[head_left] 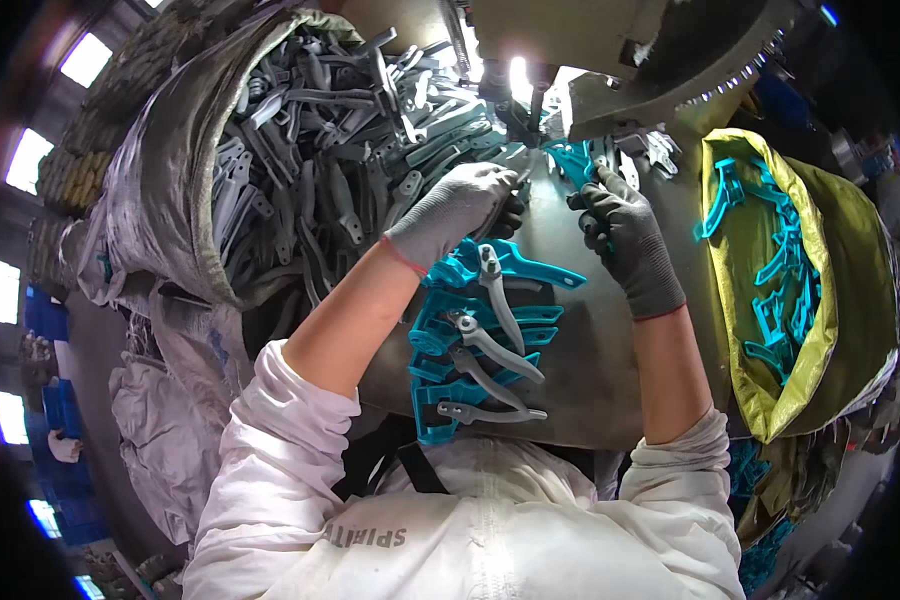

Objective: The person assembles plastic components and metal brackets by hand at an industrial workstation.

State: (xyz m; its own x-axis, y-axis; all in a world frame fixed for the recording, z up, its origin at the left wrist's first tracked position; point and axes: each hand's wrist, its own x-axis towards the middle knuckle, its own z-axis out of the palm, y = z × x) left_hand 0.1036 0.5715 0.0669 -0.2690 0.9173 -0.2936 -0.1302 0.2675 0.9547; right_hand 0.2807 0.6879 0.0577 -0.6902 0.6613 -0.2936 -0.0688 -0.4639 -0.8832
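My right hand (620, 225), in a grey glove, is closed around a teal plastic handle piece (570, 163) under the machine head (525, 105). My left hand (460, 212), gloved too, is closed with its fingertips beside the same spot. What it holds is hidden, though a grey edge shows just beyond the fingers. Below my left hand, a row of teal handle pieces (432, 335) lies on the metal table near my body. Grey metal levers (500, 350) rest across them, pointing to the lower right.
A large sack (185, 190) at the left is heaped with grey metal levers (345, 195). To the right stands a yellow sack (820, 300) holding teal pieces (785, 270). More grey levers (655, 150) lie behind my right hand. A curved machine guard (690, 90) overhangs the back right.
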